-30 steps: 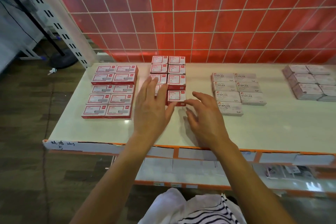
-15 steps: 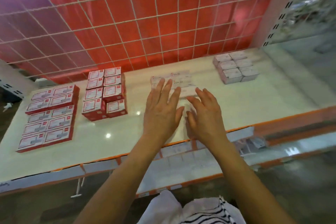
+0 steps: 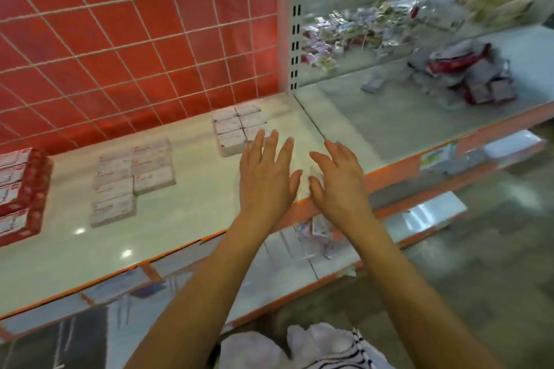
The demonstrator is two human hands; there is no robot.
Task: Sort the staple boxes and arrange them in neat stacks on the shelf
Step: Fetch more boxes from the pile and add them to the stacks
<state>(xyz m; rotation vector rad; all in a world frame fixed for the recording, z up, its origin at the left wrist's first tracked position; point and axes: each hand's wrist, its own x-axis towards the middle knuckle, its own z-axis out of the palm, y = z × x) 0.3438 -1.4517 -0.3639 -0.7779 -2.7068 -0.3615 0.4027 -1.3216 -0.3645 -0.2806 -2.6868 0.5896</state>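
Note:
My left hand (image 3: 266, 177) and my right hand (image 3: 340, 181) hover side by side over the right part of the white shelf (image 3: 168, 228), fingers spread, holding nothing. Just beyond my left fingertips lies a neat block of pale staple boxes (image 3: 236, 127). A second group of pale staple boxes (image 3: 132, 180) lies further left. Red staple boxes (image 3: 21, 192) are stacked at the left edge of view. A messy heap of loose boxes (image 3: 470, 75) lies on the neighbouring shelf to the right.
A red wire-grid back panel (image 3: 135, 39) closes the rear of the shelf. A white slotted upright (image 3: 292, 21) divides it from the right-hand shelf (image 3: 404, 117). More small packets (image 3: 338, 36) pile behind it. Orange-edged lower shelves (image 3: 299, 252) jut out below.
The view has swung right: the red boxes slid to the far left edge and the neighbouring shelf came into sight. Both hands left the red boxes and now hover, empty, near the right pale block.

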